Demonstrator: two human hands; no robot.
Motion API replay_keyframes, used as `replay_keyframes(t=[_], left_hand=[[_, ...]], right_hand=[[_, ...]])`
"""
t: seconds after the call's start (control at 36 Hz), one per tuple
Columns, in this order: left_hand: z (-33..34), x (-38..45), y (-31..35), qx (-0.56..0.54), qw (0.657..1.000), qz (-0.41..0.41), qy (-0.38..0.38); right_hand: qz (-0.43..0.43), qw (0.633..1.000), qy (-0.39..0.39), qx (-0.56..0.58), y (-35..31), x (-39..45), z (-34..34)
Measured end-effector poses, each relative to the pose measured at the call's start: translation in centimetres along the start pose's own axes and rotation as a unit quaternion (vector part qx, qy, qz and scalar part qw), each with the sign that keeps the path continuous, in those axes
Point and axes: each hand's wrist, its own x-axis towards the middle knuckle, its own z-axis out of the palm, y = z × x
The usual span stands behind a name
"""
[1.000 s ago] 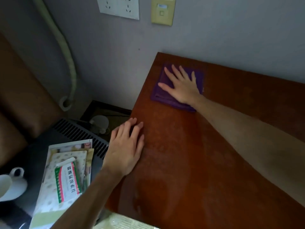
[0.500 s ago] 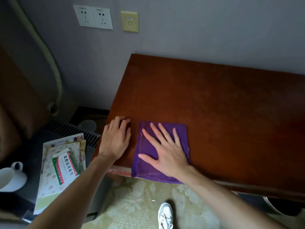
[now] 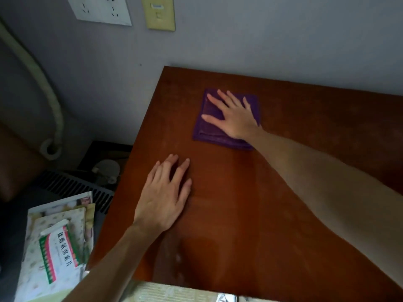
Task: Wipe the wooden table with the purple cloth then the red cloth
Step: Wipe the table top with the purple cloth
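A folded purple cloth (image 3: 205, 129) lies flat on the reddish-brown wooden table (image 3: 250, 203), toward its far left part. My right hand (image 3: 232, 115) presses down on the cloth with fingers spread, the arm reaching in from the right. My left hand (image 3: 164, 196) rests flat on the bare wood near the table's left edge, fingers apart, holding nothing. No red cloth is in view.
A grey wall with a white socket plate (image 3: 100, 9) and a yellowish switch plate (image 3: 159, 14) stands behind the table. Left of the table lie booklets and a medicine box (image 3: 58, 253) on a dark surface, with a pale hose (image 3: 52, 118) and a vent grille (image 3: 72, 186).
Half a second ago my right hand held the purple cloth at the table's near edge; it has slid the cloth away toward the wall. My left hand stays flat near the left edge.
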Motion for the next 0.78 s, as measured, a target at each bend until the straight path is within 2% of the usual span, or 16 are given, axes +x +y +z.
replay_keyframes(t=[0.19,0.39,0.56,0.78], left_hand=[[-0.2,0.3,-0.1,0.015,0.999,-0.015,-0.048],[-0.3,0.3,0.0,0.003,0.999,-0.017,-0.051],[-0.8,0.2,0.5,-0.021,0.999,-0.016,-0.027],[-1.0,-1.2,2.0,0.015,0.999,-0.011,0.046]], right_hand=[[0.043,0.999,0.008,0.011,4.3,9.6,-1.4],[0.044,0.999,-0.006,-0.002,4.6,9.5,-1.6],[0.035,0.999,-0.021,-0.016,2.7,0.8,-1.2],[0.015,1.000,0.003,-0.026,-1.0,-20.2,0.8]])
